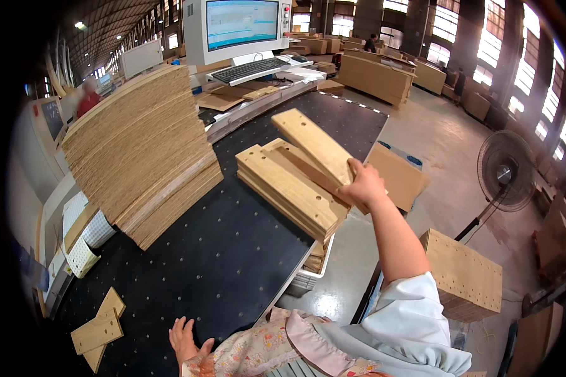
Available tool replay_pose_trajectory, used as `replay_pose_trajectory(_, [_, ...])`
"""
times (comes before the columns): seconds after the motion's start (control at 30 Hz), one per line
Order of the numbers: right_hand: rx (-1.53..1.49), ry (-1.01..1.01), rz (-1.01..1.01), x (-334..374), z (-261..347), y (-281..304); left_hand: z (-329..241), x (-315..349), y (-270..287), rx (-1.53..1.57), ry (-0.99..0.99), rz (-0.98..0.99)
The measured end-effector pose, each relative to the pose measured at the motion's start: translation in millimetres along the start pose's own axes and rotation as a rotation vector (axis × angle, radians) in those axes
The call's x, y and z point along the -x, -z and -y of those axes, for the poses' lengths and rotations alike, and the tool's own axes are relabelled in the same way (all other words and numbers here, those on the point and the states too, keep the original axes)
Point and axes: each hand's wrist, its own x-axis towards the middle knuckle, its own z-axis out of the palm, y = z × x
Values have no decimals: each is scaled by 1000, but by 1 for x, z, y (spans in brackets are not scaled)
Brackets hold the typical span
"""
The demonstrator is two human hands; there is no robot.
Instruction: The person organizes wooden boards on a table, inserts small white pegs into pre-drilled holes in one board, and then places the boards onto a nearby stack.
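Observation:
My right hand [363, 183] grips the near end of a narrow wooden board [313, 143], pale and drilled with small holes. The board is tilted over a stack of similar drilled boards [283, 188] near the right edge of the black table [188, 276]. My left hand [187, 339] rests on the table's near part, fingers spread and holding nothing. Further left, a few loose drilled boards [98, 331] lie crossed over one another.
A tall stack of panels [144, 151] stands at the table's left. Behind are a monitor [242, 25] and a keyboard [250, 70]. A white bin [321, 254] sits below the right edge. On the floor stand a pile of drilled panels [462, 276] and a fan [504, 173].

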Motion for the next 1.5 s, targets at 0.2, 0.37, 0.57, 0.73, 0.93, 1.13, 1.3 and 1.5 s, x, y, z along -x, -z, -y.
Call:
replay_pose_trajectory(0.2, [47,8,191,-56,-12,-39,-19,-9,2,-78,81,-52])
replay_pose_trajectory(0.37, [51,24,262,-67,-17,-58,-14,-10,-2,-90,44,-104])
replay_pose_trajectory(0.57, [161,81,298,-73,-26,-56,-22,-15,-1,-120,-125,-169])
replay_pose_trajectory(0.73, [197,134,393,-83,-17,-57,-18,-11,8,-173,-306,-179])
replay_pose_trajectory(0.93, [187,144,390,-82,-23,-51,-17,-17,5,-131,-256,-209])
replay_pose_trajectory(1.13, [192,149,380,-83,-25,-54,11,-22,-6,-162,-399,-309])
replay_pose_trajectory(1.3, [166,151,365,-81,-29,-52,-15,-20,1,-135,-337,-323])
replay_pose_trajectory(1.5, [182,150,384,-83,-27,-55,36,-22,-21,-215,-586,-411])
